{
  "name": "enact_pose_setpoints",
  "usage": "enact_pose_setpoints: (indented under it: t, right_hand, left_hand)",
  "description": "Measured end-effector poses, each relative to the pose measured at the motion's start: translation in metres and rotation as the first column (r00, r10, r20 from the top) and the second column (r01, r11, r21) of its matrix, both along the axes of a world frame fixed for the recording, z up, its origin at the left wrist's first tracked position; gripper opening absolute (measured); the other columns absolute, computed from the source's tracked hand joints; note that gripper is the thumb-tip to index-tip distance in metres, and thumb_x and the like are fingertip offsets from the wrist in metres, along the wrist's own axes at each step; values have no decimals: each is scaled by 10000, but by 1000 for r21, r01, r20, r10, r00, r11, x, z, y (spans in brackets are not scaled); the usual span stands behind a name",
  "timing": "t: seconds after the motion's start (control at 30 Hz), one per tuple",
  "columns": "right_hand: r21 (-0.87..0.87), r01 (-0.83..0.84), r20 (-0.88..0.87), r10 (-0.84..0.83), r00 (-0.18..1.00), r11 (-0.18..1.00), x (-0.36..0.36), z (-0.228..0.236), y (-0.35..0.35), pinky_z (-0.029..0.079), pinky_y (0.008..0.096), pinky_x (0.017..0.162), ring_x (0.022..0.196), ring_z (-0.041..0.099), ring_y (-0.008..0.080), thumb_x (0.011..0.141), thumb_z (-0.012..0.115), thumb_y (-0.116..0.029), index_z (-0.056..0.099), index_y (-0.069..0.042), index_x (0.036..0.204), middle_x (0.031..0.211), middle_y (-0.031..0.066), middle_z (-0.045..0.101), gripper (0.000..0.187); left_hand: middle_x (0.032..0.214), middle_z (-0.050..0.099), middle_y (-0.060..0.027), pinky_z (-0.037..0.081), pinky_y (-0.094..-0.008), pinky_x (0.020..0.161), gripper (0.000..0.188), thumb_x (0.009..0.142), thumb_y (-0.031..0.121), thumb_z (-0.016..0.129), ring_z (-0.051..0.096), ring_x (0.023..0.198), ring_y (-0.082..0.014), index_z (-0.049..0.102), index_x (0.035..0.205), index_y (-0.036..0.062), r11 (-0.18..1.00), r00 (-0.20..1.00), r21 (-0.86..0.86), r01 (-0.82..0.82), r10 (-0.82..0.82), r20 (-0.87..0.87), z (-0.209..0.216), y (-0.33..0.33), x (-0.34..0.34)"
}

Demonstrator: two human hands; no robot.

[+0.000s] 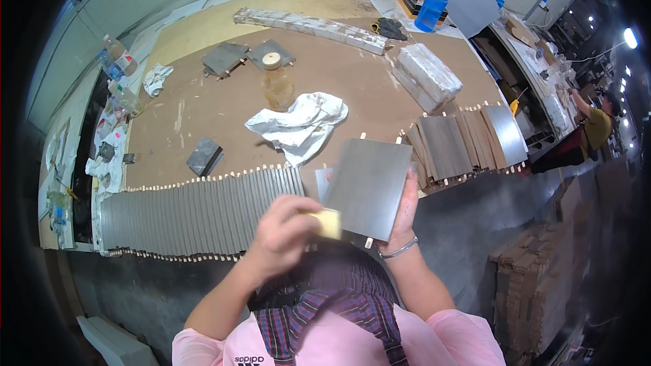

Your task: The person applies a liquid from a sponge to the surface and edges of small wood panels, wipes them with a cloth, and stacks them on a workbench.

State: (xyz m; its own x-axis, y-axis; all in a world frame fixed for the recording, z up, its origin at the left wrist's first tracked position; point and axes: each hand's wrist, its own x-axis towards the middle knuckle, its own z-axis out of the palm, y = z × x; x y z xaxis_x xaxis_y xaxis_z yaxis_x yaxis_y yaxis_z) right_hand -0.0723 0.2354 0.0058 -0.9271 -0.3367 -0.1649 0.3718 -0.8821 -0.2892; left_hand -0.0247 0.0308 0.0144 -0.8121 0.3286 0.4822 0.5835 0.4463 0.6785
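My right hand (407, 207), a bracelet at its wrist, holds a flat grey plate (369, 186) by its right side. The plate is tilted, and small pale tabs stick out of its top and bottom edges. In my left hand (281, 232) a small pale-yellow block (329, 224), perhaps a sponge, is pinched between the fingers. It is at the plate's lower left edge; whether it touches cannot be made out. Left of the hands runs a long row of similar plates (196, 213) standing on edge. A leaning stack of plates (444, 146) stands to the right.
Behind the plates lie a crumpled white cloth (302, 125), a cloudy jar (278, 85), a dark block (205, 156) and loose plates (225, 59). Farther back are a wrapped block (428, 74), a long whitish bar (308, 29) and a blue bottle (432, 8). Another person (593, 125) works at far right.
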Motion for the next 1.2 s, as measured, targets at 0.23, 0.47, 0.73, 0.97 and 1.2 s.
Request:
enact_pose_setpoints:
  t: [0.23, 0.47, 0.73, 0.97, 1.2]
  right_hand:
    - [-77, -51, -37, 48, 998, 996, -5, -10, 5, 360, 616, 1073, 1303, 421, 515, 936, 361, -630, 367, -49, 1472, 1437, 249, 443, 790]
    - [-17, -89, -51, 88, 995, 996, -4, -9, 3, 368, 600, 1077, 1295, 437, 500, 933, 316, -684, 356, -51, 1478, 1437, 264, 436, 836]
    - [-26, -163, 99, 165, 981, 986, 4, -6, -16, 520, 454, 943, 1096, 616, 332, 961, 324, -622, 499, -31, 1330, 1218, 191, 607, 718]
    - [-11, -164, 140, 164, 976, 986, 12, -28, -12, 421, 547, 1057, 1237, 530, 408, 974, 360, -601, 406, -39, 1434, 1408, 245, 481, 728]
    - [-218, -143, 109, 170, 979, 965, 30, -27, -18, 491, 388, 980, 1108, 609, 251, 1034, 297, -489, 506, -68, 1304, 1211, 126, 607, 542]
  left_hand:
    - [1055, 642, -115, 506, -384, 800, 269, 642, -107, 682, 610, 968, -304, 628, 855, 49, 1000, 1000, 9, -15, 15, -10, 17, -6, 1]
    - [1031, 642, -119, 509, -384, 777, 267, 648, -79, 731, 616, 923, -298, 639, 866, 45, 978, 978, 3, -210, 210, -14, 15, -29, -2]
    - [1044, 645, -123, 523, -390, 753, 267, 664, -30, 734, 620, 887, -308, 690, 913, 55, 969, 963, 29, 244, -239, -128, 37, 39, -8]
    - [1032, 654, -134, 531, -383, 752, 289, 653, -35, 720, 628, 876, -302, 699, 927, 52, 966, 956, 8, 258, -254, -148, 40, 34, -10]
    - [1043, 651, -137, 517, -394, 783, 267, 661, -36, 714, 625, 939, -325, 676, 909, 54, 994, 978, 21, 109, -103, -181, 31, 30, -55]
